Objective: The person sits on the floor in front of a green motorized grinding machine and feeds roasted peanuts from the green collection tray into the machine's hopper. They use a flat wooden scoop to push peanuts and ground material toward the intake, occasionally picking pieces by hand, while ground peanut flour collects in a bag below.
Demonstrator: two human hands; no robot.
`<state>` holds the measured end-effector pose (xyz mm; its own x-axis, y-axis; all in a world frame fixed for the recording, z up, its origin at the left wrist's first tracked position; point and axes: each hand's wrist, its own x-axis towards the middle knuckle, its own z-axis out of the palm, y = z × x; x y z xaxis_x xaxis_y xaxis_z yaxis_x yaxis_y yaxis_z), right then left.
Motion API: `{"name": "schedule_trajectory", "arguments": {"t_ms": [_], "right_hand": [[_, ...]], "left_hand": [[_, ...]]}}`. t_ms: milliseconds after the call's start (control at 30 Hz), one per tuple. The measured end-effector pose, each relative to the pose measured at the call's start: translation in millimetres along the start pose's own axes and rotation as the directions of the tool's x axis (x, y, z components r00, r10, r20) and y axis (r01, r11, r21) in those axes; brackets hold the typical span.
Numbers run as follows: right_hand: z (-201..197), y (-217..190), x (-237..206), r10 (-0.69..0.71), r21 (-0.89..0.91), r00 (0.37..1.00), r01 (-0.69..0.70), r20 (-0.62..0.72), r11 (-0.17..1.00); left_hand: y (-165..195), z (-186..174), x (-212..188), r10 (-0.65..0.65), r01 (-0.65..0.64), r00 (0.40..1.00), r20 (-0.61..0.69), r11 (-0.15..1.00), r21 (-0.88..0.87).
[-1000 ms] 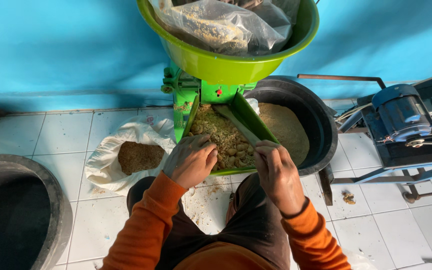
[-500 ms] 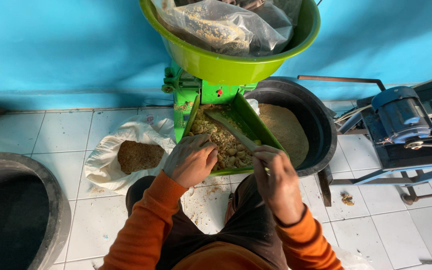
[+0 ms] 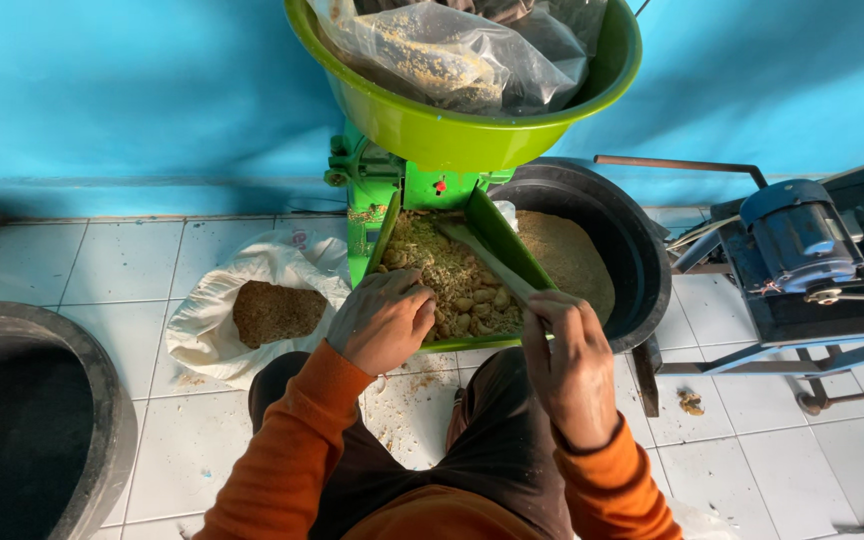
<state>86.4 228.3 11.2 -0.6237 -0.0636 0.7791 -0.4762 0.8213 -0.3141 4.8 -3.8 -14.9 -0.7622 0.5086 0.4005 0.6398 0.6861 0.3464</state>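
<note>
Hands have edged down the green metal chute (image 3: 497, 235): left hand (image 3: 384, 320) cupped shut over pale pellet feed (image 3: 457, 285), right hand (image 3: 572, 365) gripping a flat green stick (image 3: 487, 258).

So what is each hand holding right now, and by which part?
The right hand grips a green stick by its near end. The left hand rests in the feed in the green tray; any grasp is hidden.

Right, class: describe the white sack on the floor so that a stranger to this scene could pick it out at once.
Start at the green machine against the blue wall and drop to the white tiled floor on its left in the picture. There lies the white sack, open-mouthed and slumped, showing brown meal inside. The containers near it are black, round and rigid.
</note>
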Motion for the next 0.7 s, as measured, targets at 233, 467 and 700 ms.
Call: {"name": "schedule_trajectory", "arguments": {"t_ms": [233, 467, 700], "right_hand": [[34.5, 5.2, 5.4, 0.034, 0.075, 0.996, -0.041, 0.084, 0.996], [33.3, 2.3, 7.7, 0.0, 0.066, 0.993, -0.008, 0.12, 0.998], [-4.4, -9.2, 5.2, 0.002, 0.046, 1.0, -0.002, 0.018, 0.999]], "left_hand": [[0.9, -1.0, -3.3, 0.026, -0.027, 0.999, -0.042, 0.999, -0.028], [3.9, -3.2, -3.9, 0.057, -0.056, 0.996, -0.068, 0.998, 0.016], [-0.9, -4.6, -1.4, 0.037, -0.037, 0.999, -0.026, 0.999, 0.012]]}}
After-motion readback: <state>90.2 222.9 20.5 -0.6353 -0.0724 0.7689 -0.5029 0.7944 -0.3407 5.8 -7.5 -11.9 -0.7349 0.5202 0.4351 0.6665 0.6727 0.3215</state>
